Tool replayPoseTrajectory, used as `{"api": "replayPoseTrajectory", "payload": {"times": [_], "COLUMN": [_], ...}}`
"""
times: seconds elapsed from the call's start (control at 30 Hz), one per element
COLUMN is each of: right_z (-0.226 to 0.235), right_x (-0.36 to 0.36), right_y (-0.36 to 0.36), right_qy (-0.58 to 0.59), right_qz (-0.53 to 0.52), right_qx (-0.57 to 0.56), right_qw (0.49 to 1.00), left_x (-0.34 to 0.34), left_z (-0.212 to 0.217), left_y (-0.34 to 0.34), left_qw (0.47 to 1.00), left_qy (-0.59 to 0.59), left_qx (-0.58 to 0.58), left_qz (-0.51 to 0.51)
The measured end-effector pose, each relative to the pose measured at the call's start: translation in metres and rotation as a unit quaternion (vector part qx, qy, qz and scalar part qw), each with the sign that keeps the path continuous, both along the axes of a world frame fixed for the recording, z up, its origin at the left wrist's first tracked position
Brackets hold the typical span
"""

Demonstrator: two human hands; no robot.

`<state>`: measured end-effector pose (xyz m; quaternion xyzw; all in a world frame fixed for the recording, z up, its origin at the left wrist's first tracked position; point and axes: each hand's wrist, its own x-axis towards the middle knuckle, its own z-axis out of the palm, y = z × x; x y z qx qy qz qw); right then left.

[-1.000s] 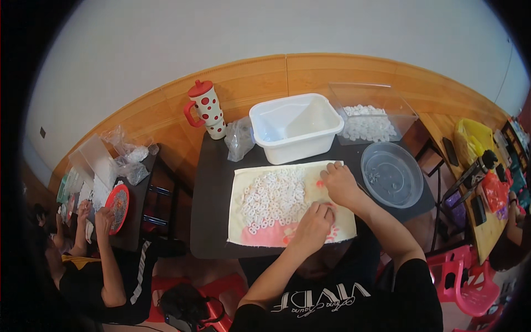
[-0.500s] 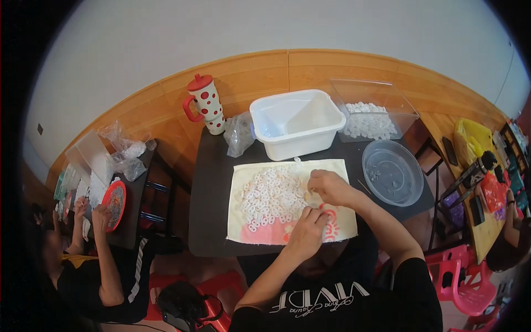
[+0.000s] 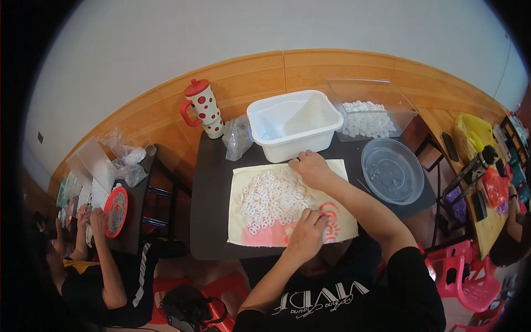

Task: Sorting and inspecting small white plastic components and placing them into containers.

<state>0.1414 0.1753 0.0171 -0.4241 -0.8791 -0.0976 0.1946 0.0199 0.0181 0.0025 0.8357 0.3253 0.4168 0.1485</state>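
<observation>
A pale yellow cloth (image 3: 337, 188) with pink print lies on the dark table, bearing a heap of small white two-holed plastic pieces (image 3: 271, 202). My left hand (image 3: 307, 229) rests low over the cloth, right of the heap, fingers bent together; whatever they hold is hidden. My right hand (image 3: 311, 169) reaches to the cloth's far edge, just in front of the white tub (image 3: 296, 152). Its fingertips are pinched together there, and anything between them is too small to make out.
Behind stand a dotted tumbler (image 3: 204, 110), a clear plastic bag (image 3: 238, 138) and a transparent bin (image 3: 371, 119) of white pieces. A round clear lid-like tray (image 3: 392, 171) with small bits sits at right. At left another person works beside a red tray (image 3: 116, 212).
My right hand has moved away from my left hand, up to the cloth's far edge, where a loose white piece lay before. My left hand has hardly moved.
</observation>
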Motion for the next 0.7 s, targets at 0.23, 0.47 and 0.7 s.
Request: {"api": "replayPoseTrajectory", "payload": {"times": [0.23, 0.47, 0.7], "right_z": [0.001, 0.022, 0.018], "right_x": [0.002, 0.036, 0.050], "right_y": [0.012, -0.042, -0.044], "right_qy": [-0.056, 0.028, 0.118], "right_qz": [0.011, 0.116, -0.002], "right_qx": [0.007, -0.112, -0.142], "right_qw": [0.998, 0.986, 0.983], "left_x": [-0.001, -0.006, -0.004], "left_z": [0.002, 0.000, 0.001], "left_y": [-0.001, 0.001, 0.003], "left_qw": [1.000, 1.000, 0.999], "left_qy": [0.006, -0.008, -0.023], "left_qx": [-0.007, -0.017, -0.022], "left_qz": [-0.008, -0.012, -0.012]}}
